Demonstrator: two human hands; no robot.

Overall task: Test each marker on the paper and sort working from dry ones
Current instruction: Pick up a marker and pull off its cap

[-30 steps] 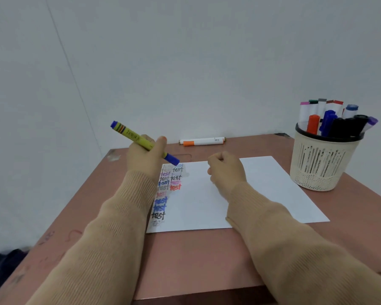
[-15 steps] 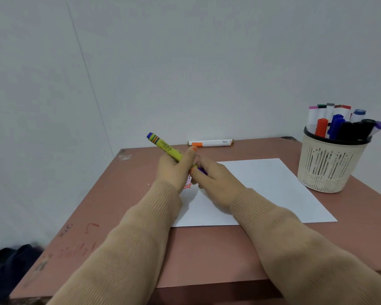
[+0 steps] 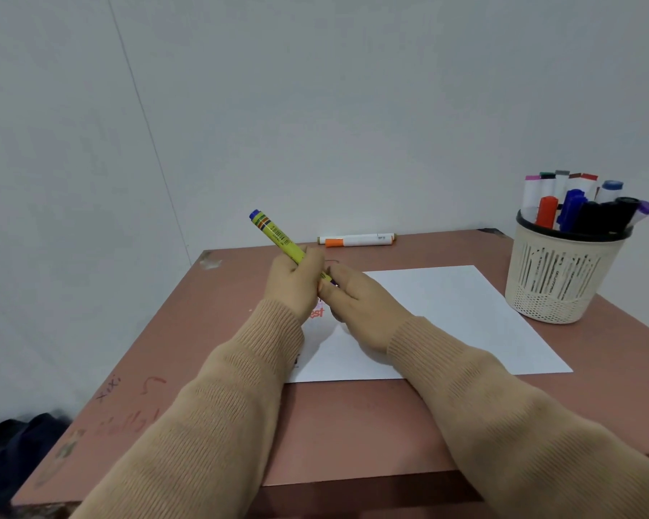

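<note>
My left hand (image 3: 296, 282) grips a yellow marker (image 3: 276, 236) with a blue end, tilted up to the left above the paper's left side. My right hand (image 3: 356, 301) meets it and its fingers close on the marker's lower, blue-capped end, which they mostly hide. The white paper (image 3: 446, 316) lies flat on the desk; coloured "test" words at its left edge show only between my wrists. A cream basket (image 3: 555, 282) at the right holds several capped markers (image 3: 577, 207). One white marker with an orange band (image 3: 356, 240) lies at the desk's back edge.
The reddish-brown desk (image 3: 353, 425) stands in a corner of grey walls, with scribbles on its left part. Its front edge runs under my forearms. Dark cloth (image 3: 12, 440) lies on the floor at the lower left.
My right hand moved left off the paper and took hold of the marker's lower end. The view shifted, so the desk and basket sit further right and lower.
</note>
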